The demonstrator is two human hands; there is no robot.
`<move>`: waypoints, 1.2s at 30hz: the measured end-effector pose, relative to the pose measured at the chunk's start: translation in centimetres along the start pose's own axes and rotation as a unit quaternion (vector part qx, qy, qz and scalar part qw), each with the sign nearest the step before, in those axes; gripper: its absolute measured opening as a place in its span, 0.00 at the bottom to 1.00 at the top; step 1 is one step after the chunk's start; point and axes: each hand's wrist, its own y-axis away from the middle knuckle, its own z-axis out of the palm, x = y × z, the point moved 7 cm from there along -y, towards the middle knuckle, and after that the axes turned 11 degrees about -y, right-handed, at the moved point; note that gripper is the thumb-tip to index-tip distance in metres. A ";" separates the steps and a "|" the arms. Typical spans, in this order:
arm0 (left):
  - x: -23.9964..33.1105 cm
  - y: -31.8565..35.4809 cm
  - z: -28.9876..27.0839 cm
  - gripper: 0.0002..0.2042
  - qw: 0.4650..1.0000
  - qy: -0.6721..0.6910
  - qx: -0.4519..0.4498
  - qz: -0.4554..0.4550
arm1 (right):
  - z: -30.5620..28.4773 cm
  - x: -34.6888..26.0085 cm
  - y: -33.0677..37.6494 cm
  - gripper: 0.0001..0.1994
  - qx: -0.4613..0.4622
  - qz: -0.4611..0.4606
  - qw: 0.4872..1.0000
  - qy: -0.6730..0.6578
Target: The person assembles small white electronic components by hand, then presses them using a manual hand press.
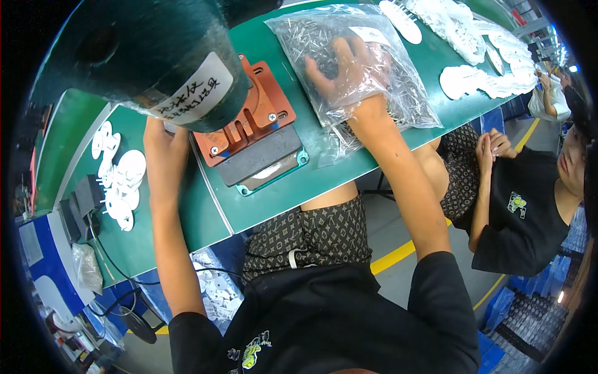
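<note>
Nearest you, a bin of white plastic parts (218, 293) sat below the table (261, 215), left of your lap. Your left hand (167, 146) was on the table, just left of the orange fixture (274, 96); its fingers ran behind the dark green cylinder (205, 68), so I couldn't tell whether they were wide, narrow or holding something. A small pale bit showed by that hand, too hidden to name. The fixture, screws in its top, stood behind a grey block (261, 156). The cylinder, with a white label (198, 90), hung over the fixture's left side. Left of your left hand, round white pieces (121, 181) with pegs lay in a loose pile.

Your right hand (354, 78) was in the clear bag (414, 103), thumb wide from the fingers, over metal pins (305, 37); couldn't tell if it pinched any. The bag lay right of the fixture. Farther right, more white pieces (458, 84) lay on the table, some under plastic. A co-worker (523, 206) sat to your right, hands together.
</note>
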 end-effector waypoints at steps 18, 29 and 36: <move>1.3 0.0 -0.3 0.14 1.000 0.015 0.009 0.009 | 0.5 0.5 0.2 0.23 -0.023 0.045 0.999 -0.013; -0.9 -0.2 0.5 0.16 1.000 0.007 -0.015 -0.016 | -1.0 -0.6 -0.3 0.15 0.069 -0.063 0.996 -0.005; 1.1 -0.1 -0.2 0.14 0.999 0.030 0.006 0.019 | -0.4 -0.5 -0.1 0.17 0.018 -0.017 0.999 -0.044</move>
